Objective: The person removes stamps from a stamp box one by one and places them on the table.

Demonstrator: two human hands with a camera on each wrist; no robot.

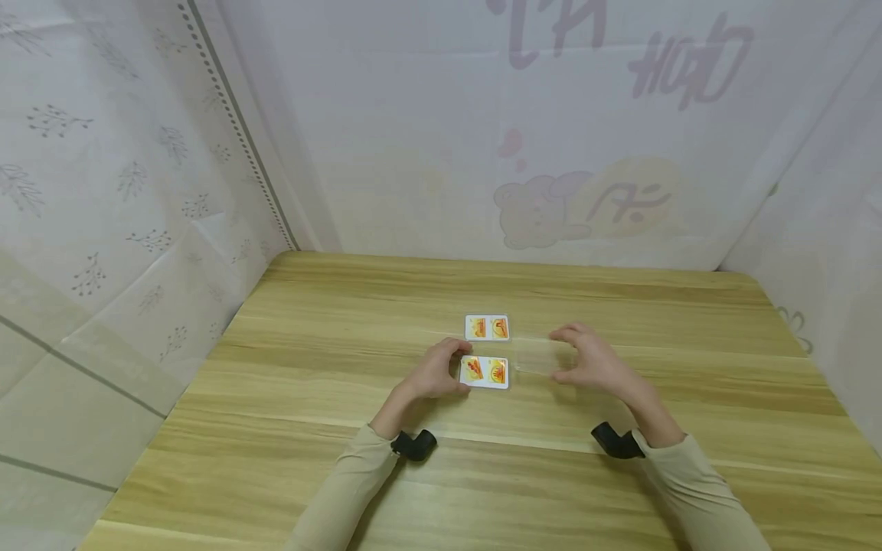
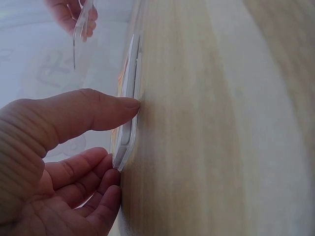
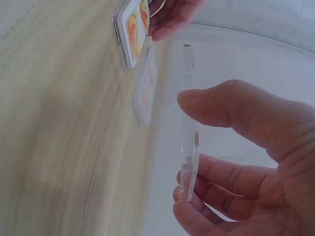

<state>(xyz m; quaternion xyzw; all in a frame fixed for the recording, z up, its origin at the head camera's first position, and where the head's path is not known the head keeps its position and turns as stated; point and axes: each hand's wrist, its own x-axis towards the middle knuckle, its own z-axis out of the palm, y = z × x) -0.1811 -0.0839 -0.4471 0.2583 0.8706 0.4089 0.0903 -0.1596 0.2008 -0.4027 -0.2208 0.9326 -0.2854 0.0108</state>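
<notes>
On the table lies a stack of white-bordered cards with orange and yellow pictures, seated in a shallow clear plastic case. My left hand grips it by its left end, thumb on the near edge and fingers at the far edge. To its right, my right hand holds a clear plastic lid between thumb and fingers, raised off the table and apart from the case. Just beyond the stack is a second set of picture cards, which neither hand touches; it also seems to have a clear case.
The wood-grain table ends at a pale printed curtain behind, with more curtain at the left and right. Black wrist cameras sit at both cuffs, the left one and the right one.
</notes>
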